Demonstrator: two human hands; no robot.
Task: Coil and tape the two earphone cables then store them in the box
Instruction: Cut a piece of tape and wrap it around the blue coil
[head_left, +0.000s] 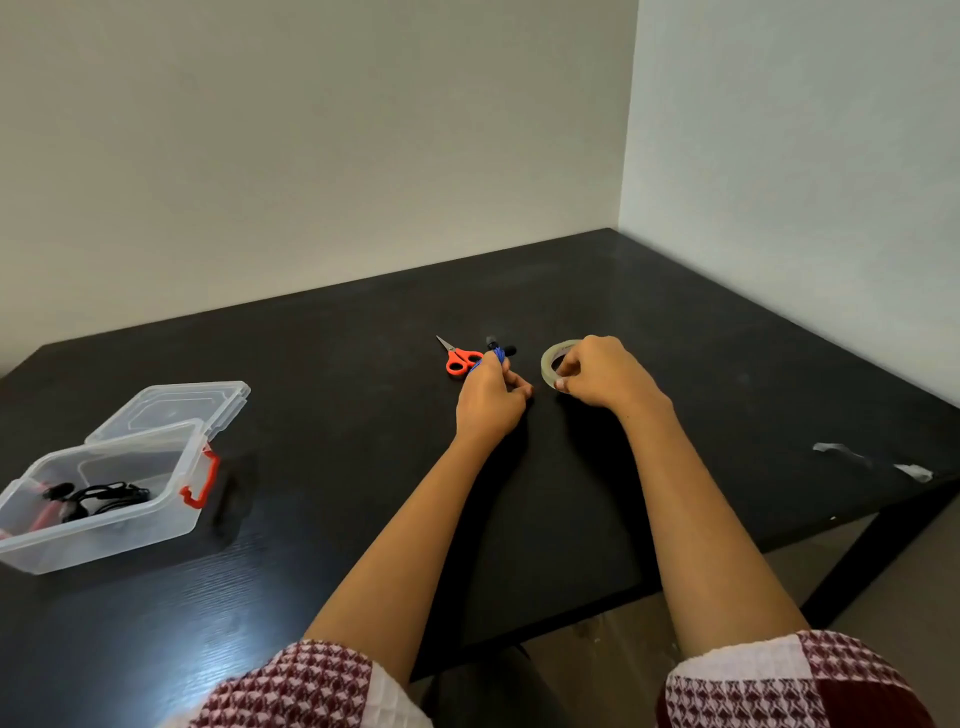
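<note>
Progress, as I judge it: roughly half done. The clear box (98, 540) stands open at the left of the surface, lid (171, 410) folded back, red latch (200, 480) hanging. A black earphone cable (104, 496) lies bundled inside; I cannot tell from here whether it is taped. Something red lies beside it, too unclear to name.

The second cable is in hand. My left hand (491, 397) has its fingers curled round a blue earphone cable (496, 356), gathered into a small bunch, with dark earbud ends poking out above. My right hand (602, 374) pinches the tape roll (548, 364), which stands on edge on the surface; thumb and fingertips sit at its rim, probably hunting for the loose end. Orange-handled scissors (460, 359) lie just beside the left hand, blades closed.

Left to do, by my reading: pull and cut tape, wrap the blue bunch, drop it in the box. The lid may want closing.

Room: two plain pale walls (311, 156) meet at a corner behind. The surface (311, 415) is black and matte with a glare patch near me. Two crumpled tape scraps (841, 451) lie near its right edge.
</note>
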